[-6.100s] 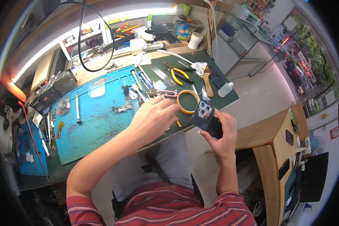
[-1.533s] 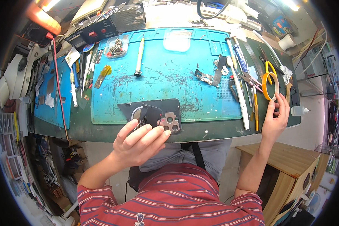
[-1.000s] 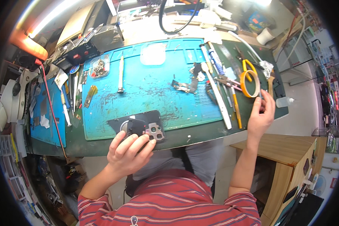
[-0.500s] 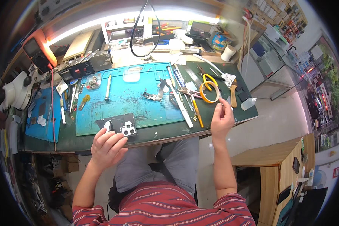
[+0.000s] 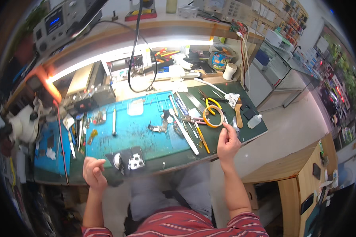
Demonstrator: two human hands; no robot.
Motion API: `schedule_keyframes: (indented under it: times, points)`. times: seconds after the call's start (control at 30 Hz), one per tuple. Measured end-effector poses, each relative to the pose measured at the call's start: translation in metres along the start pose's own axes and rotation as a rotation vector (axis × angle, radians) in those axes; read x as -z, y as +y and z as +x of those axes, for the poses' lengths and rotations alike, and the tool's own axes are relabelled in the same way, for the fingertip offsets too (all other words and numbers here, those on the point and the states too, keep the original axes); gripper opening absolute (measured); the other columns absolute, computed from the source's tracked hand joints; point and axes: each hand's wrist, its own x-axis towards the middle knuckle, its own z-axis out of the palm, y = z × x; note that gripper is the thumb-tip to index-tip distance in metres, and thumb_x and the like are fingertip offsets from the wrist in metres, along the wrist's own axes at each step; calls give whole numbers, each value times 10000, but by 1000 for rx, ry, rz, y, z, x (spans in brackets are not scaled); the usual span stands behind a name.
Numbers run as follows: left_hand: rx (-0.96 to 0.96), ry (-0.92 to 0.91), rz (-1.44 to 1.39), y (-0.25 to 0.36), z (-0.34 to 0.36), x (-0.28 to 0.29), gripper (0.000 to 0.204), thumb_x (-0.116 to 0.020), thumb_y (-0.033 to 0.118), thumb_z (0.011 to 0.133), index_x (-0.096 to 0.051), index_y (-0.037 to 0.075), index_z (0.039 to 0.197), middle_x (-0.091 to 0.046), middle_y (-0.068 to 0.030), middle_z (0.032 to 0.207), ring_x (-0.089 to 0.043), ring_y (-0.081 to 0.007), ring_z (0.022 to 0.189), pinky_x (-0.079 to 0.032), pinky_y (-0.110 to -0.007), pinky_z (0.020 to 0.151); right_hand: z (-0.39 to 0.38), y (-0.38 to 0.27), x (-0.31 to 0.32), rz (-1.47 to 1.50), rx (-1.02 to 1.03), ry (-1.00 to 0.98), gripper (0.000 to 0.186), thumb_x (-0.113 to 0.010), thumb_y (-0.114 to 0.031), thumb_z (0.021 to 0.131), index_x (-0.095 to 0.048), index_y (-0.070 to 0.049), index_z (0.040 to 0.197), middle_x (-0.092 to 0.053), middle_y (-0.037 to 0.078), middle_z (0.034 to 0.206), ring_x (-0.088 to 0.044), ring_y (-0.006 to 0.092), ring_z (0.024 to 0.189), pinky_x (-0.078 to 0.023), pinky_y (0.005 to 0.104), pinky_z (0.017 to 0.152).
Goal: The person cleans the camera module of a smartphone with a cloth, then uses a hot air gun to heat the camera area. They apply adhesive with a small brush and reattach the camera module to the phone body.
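Note:
My right hand [image 5: 228, 145] is at the right front of the bench, its thumb and fingers pinched at the lower edge of a roll of orange tape [image 5: 206, 122]. Behind the roll are yellow-handled pliers [image 5: 215, 109]. My left hand [image 5: 94, 173] hovers by the front edge with fingers curled and thumb pressed in. Whether anything small is between them is hidden. Just to its right, apart from it, lies a dark flat piece bearing a white part with several round holes [image 5: 136, 161]. A round white-and-black part [image 5: 118, 161] sits beside that.
A blue work mat [image 5: 146, 144] covers the middle of the green bench top, with metal scraps [image 5: 157, 128] on it. Around the right hand lie a wooden-handled brush [image 5: 239, 114], a white bottle [image 5: 254, 121] and an orange pen-like tool [image 5: 202, 138]. A black cable loop [image 5: 131, 75] hangs ahead.
My left hand has left the dark piece with the white part and moved left, its fingers curling in. My right hand stays at the tape roll. The whole view has tilted upward.

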Motion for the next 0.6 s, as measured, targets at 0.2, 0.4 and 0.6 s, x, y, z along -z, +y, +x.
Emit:
schedule_keyframes:
  times: [0.2, 0.4, 0.6]
  points:
    - [252, -139, -15, -11, -8, 0, 319, -443, 17, 1056, -537, -33, 1356, -592, -91, 786, -547, -166, 692, -476, -319, 685, 0, -9, -4, -33, 11, -6, 159, -650, -15, 953, -737, -44, 1083, -702, 40, 778, -518, 98, 509, -405, 260, 484]
    - [331, -117, -41, -8, 6, -11, 404, -546, 8, 1027, -485, -33, 1424, -623, -82, 875, -594, -160, 810, -508, -332, 829, -4, 1, 0, -122, 115, 108, 169, -630, 3, 945, -713, -16, 1090, -668, 71, 836, -585, 202, 683, -492, 348, 710]
    - [293, -20, 70, -14, 0, -11, 373, -531, 1, 1035, -519, -33, 1406, -622, -68, 878, -582, -149, 805, -513, -325, 809, 5, 0, 0, -136, 247, 78, 194, -649, 11, 918, -696, -21, 1103, -679, 87, 935, -637, 284, 883, -482, 470, 989]
